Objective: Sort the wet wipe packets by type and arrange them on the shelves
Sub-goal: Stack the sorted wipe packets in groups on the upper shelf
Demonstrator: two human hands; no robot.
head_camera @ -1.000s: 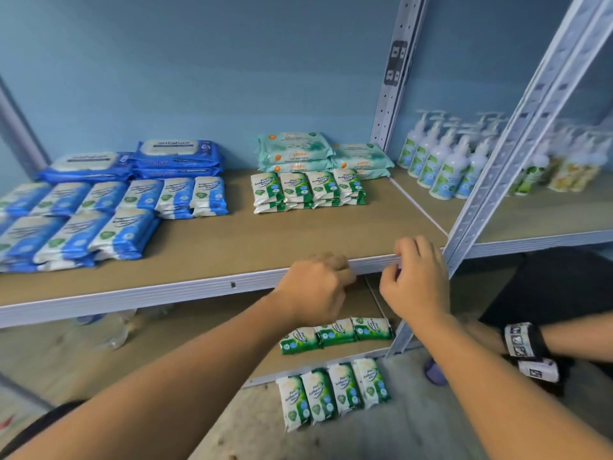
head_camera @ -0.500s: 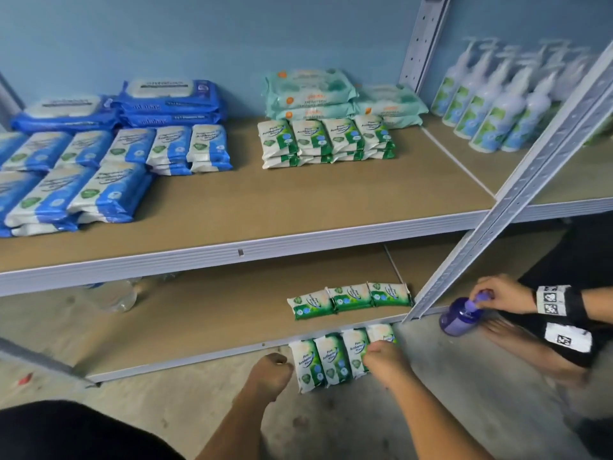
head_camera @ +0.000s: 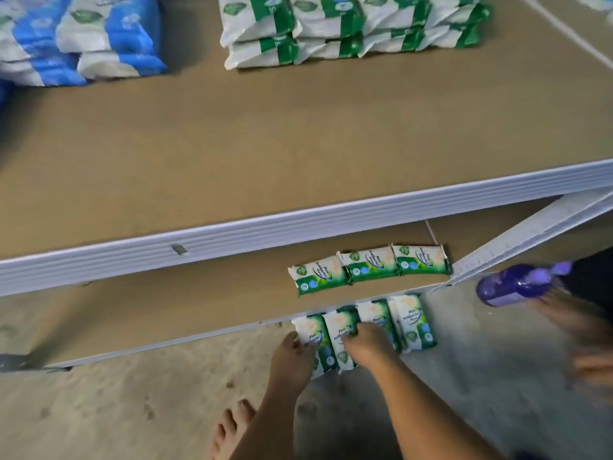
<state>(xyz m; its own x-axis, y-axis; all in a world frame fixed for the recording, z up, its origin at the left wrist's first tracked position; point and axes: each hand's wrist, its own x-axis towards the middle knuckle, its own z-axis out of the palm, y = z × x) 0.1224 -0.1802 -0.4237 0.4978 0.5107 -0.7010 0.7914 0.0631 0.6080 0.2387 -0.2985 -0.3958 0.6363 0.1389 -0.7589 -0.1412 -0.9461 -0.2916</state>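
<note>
Four green-and-white wipe packets (head_camera: 365, 333) in a row on the concrete floor (head_camera: 132, 410), lying side by side, touching, just in front of the lower shelf (head_camera: 166, 313) edge. Left hand (head_camera: 293, 353) at the leftmost packet of that row, fingertips curled onto its left edge; actual grip cannot be told. Right hand (head_camera: 368, 343) down over the second and third packets, fingers bent and pressed on their tops, not spread wide; hold or mere touch cannot be told. Three more green packets (head_camera: 368, 268) on the lower shelf, behind the floor row, end to end near the white upright post (head_camera: 530, 234). Stacked green packets (head_camera: 351, 31) far back on the upper shelf (head_camera: 298, 134), blue packets (head_camera: 83, 38) left of them. Purple bottle (head_camera: 517, 287) right of the floor row, blurred, in another person's hand (head_camera: 570, 313). Bare foot (head_camera: 232, 429) on the floor, near side of the row.
</note>
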